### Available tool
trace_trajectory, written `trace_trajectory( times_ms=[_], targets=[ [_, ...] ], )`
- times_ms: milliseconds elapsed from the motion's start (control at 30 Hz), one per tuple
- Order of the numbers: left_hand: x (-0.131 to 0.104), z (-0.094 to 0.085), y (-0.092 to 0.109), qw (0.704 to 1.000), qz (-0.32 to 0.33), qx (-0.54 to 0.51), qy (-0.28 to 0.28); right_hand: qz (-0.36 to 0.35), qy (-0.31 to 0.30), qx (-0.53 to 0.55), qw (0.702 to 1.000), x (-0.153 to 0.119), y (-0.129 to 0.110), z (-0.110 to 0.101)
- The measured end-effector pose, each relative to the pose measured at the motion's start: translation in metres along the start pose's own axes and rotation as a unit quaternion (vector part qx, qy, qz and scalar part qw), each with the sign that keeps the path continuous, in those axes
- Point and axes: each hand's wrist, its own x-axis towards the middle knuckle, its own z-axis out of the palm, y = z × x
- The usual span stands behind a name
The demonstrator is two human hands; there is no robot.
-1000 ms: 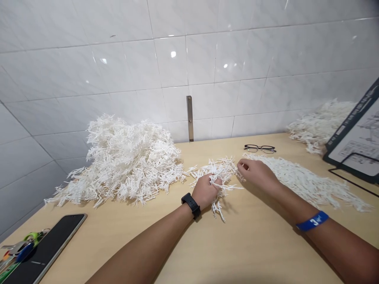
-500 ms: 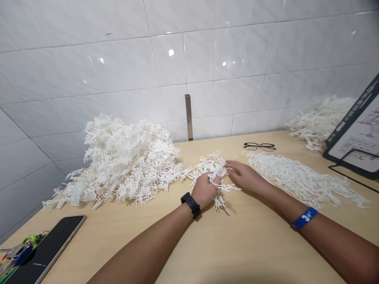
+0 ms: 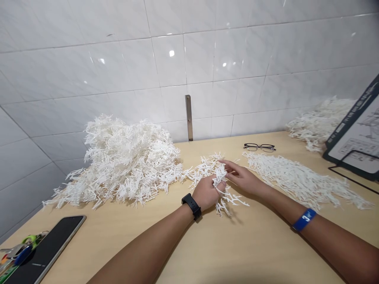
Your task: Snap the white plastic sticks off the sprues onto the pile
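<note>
White strands [image 3: 219,174] on tabletop [image 3: 213,252]: left grip [image 3: 205,193] pinches a bunch; right grip [image 3: 244,179] loosely spread beside it. Judged partway: flat layer [image 3: 296,179] at right appears finished, tall heap [image 3: 133,157] at left outstanding.

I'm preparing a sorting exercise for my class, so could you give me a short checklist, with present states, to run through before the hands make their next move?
1. Left hand grips strands: ok, it is closed around a small white bunch with ends sticking out.
2. Right hand free of strands: cannot tell, its fingertips overlap the strands beside the left hand.
3. Middle heap separate from the big pile: not ok, their edges run together.
4. Phone away from the strands: ok, it lies nearer the person than the big pile, not touching it.
5. Glasses outside the hands' grasp: ok, they rest behind the flat pile.
</note>
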Motion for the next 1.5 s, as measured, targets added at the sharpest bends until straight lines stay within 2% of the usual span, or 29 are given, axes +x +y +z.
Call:
trace_trajectory(
  times_ms=[100, 333, 567, 1067, 1367, 1500],
  targets=[
    [0.0, 0.0, -0.002, 1.0, 0.016, 0.024, 0.0, -0.026, -0.002, -0.039, 0.999, 0.002, 0.001, -0.001],
    [0.001, 0.0, -0.004, 0.999, 0.013, 0.034, 0.0, -0.034, 0.05, -0.122, 0.991, 0.004, 0.004, -0.005],
    [0.001, 0.0, -0.001, 0.999, 0.006, 0.042, 0.012, 0.006, 0.057, -0.122, 0.991, 0.004, 0.002, -0.007],
    [0.003, -0.001, 0.0, 0.999, -0.002, -0.002, 0.037, 0.001, 0.023, -0.122, 0.992, 0.002, -0.001, -0.007],
    [0.003, -0.004, 0.008, 0.997, 0.002, -0.047, 0.069, 0.015, 0.049, -0.108, 0.993, 0.004, 0.002, -0.009],
    [0.004, -0.005, 0.008, 0.996, -0.002, -0.051, 0.068, 0.028, 0.081, -0.103, 0.991, 0.006, 0.009, -0.013]
  ],
)
